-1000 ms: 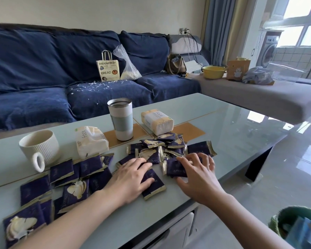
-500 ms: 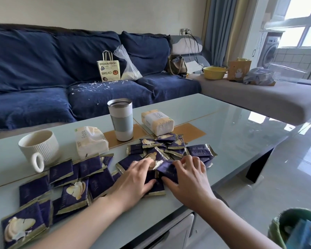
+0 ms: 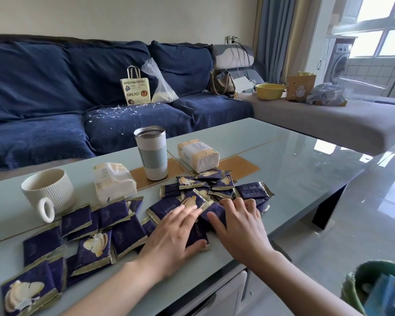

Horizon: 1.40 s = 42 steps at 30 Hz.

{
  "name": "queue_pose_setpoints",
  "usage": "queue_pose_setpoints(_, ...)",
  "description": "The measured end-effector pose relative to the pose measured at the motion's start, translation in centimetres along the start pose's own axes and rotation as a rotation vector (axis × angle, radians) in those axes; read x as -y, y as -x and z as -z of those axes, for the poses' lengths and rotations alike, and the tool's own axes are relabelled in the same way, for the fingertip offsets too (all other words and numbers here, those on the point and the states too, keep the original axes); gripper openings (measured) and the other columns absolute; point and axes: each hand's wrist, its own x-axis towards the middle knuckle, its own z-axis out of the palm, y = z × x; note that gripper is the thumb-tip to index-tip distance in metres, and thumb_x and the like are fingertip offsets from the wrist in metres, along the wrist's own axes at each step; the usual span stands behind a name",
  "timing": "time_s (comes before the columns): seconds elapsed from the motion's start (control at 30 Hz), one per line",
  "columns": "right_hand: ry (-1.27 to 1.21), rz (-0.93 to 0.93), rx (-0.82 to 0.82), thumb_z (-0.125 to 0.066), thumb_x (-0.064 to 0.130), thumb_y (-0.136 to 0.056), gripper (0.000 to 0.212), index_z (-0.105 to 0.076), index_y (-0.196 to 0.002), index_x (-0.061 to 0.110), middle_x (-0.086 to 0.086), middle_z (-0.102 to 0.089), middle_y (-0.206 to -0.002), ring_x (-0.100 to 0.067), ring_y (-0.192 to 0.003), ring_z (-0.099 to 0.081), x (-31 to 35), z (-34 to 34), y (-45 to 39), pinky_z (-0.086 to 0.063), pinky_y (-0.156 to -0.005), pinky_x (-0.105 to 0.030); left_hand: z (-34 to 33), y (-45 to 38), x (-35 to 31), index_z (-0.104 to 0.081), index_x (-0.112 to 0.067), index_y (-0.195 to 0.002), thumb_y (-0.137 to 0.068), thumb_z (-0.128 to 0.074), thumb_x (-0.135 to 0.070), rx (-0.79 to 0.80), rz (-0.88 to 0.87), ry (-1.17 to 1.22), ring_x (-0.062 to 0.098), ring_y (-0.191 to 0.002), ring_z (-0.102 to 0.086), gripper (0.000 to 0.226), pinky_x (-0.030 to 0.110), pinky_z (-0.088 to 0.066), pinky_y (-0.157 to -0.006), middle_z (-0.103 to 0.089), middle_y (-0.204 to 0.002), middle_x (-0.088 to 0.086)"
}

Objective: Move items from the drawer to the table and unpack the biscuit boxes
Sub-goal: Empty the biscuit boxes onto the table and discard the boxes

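Several dark blue biscuit packets with gold edges lie spread over the glass table (image 3: 294, 169): one group at the near left (image 3: 94, 245), another heap in the middle (image 3: 214, 185). My left hand (image 3: 176, 233) rests flat with spread fingers on packets at the front edge. Beside it, my right hand (image 3: 240, 224) presses straight fingers on the near side of the middle heap. Neither hand grips a packet. No biscuit box is in view.
A white ribbed mug (image 3: 47, 192), two tissue packs (image 3: 113, 181) (image 3: 197, 155) and a tumbler (image 3: 151, 152) stand behind the packets. The drawer front (image 3: 226, 295) shows under the table edge. A green bin (image 3: 374, 290) sits at the lower right. A blue sofa (image 3: 55, 92) lies beyond.
My right hand slid left, pushing packets from the middle heap toward my left hand. The two hands now lie close together.
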Motion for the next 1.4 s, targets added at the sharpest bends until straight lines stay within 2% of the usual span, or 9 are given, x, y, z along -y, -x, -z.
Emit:
queue_pose_setpoints(0.13,-0.004,-0.071,-0.038,-0.027,0.061,-0.094,0.059,-0.054,-0.129,0.021,-0.006,-0.051,-0.13,-0.03,-0.124,-0.037,-1.8,0.8,-1.3,-0.038,-0.102,-0.043,0.3,-0.1,-0.4,0.002,-0.045,-0.152,-0.088,-0.016,-0.066,0.08,0.044,-0.033,0.014,-0.149,0.001,0.069,0.031,-0.006,-0.12,-0.002,-0.162,-0.014)
queue_pose_setpoints(0.3,-0.002,-0.219,0.187,-0.023,0.065,-0.095,0.056,-0.03,-0.145,0.04,-0.007,-0.027,-0.155,-0.039,-0.139,-0.022,-4.2,0.5,-2.3,-0.023,-0.115,-0.049,0.2,-0.6,-1.1,-0.001,-0.05,-0.15,-0.095,-0.011,-0.056,0.171,-0.005,-0.072,0.019,-0.149,0.011,0.056,0.039,0.003,-0.119,0.01,-0.162,-0.016)
queue_pose_setpoints(0.5,-0.114,-0.139,0.099,-0.04,0.057,-0.093,0.035,-0.049,-0.097,0.023,-0.002,-0.052,-0.114,-0.027,-0.114,-0.047,-4.8,0.6,-2.4,-0.038,-0.101,-0.045,0.5,-1.1,-1.7,-0.032,-0.033,-0.143,-0.1,-0.033,-0.051,0.131,0.035,0.013,0.016,-0.151,0.001,0.047,0.036,-0.01,-0.122,-0.014,-0.161,-0.011)
queue_pose_setpoints(0.6,-0.16,-0.052,0.083,-0.05,0.046,-0.093,0.024,-0.052,-0.096,0.022,0.0,-0.051,-0.109,-0.026,-0.115,-0.047,-4.8,0.7,-2.2,-0.035,-0.106,-0.042,0.6,-1.1,-2.1,-0.031,-0.031,-0.143,-0.098,-0.03,-0.055,0.083,0.061,-0.023,0.017,-0.15,0.0,0.051,0.038,-0.007,-0.122,-0.011,-0.162,-0.01)
queue_pose_setpoints(0.7,-0.09,-0.056,0.049,-0.041,0.047,-0.094,0.037,-0.057,-0.114,0.02,-0.002,-0.05,-0.132,-0.033,-0.139,-0.031,-5.0,0.5,-2.1,-0.025,-0.115,-0.046,0.9,-0.8,-2.1,-0.017,-0.032,-0.15,-0.091,-0.022,-0.065,0.032,0.207,-0.051,0.023,-0.15,0.005,0.067,0.044,-0.002,-0.122,-0.001,-0.163,-0.007)
queue_pose_setpoints(0.83,-0.062,-0.144,0.078,-0.039,0.06,-0.093,0.053,-0.048,-0.131,0.025,-0.004,-0.04,-0.145,-0.032,-0.135,-0.031,-4.1,1.4,-1.8,-0.03,-0.112,-0.044,1.1,-0.7,-0.6,0.006,-0.033,-0.153,-0.084,-0.023,-0.078,0.114,0.442,-0.014,0.034,-0.149,0.009,0.087,0.05,-0.004,-0.121,0.01,-0.164,0.004)
queue_pose_setpoints(0.97,-0.03,-0.119,0.198,-0.028,0.075,-0.087,0.068,-0.029,-0.145,0.038,-0.004,-0.029,-0.154,-0.036,-0.142,-0.02,-3.4,1.0,-1.6,-0.021,-0.115,-0.054,1.0,-1.0,-0.1,0.015,-0.038,-0.151,-0.072,-0.012,-0.086,0.211,0.45,-0.012,0.034,-0.149,0.007,0.096,0.049,-0.004,-0.121,0.008,-0.164,0.004)
queue_pose_setpoints(1.1,0.012,-0.104,0.271,-0.019,0.08,-0.085,0.069,-0.02,-0.146,0.049,-0.002,-0.022,-0.156,-0.039,-0.143,-0.014,-3.9,0.4,-2.6,-0.008,-0.114,-0.065,0.6,-2.1,-0.9,0.026,-0.054,-0.141,-0.085,-0.025,-0.078,0.232,0.396,-0.051,0.042,-0.148,0.007,0.079,0.056,-0.003,-0.119,0.023,-0.161,-0.001)
queue_pose_setpoints(1.4,-0.053,-0.049,0.229,-0.023,0.073,-0.089,0.055,-0.032,-0.136,0.048,0.011,-0.026,-0.156,-0.039,-0.148,0.003,-6.7,-0.7,-5.6,0.007,-0.111,-0.07,0.1,-4.8,-1.0,-0.001,-0.055,-0.148,-0.09,-0.025,-0.072,0.274,0.363,-0.028,0.043,-0.146,0.015,0.064,0.059,0.005,-0.117,0.014,-0.163,-0.007)
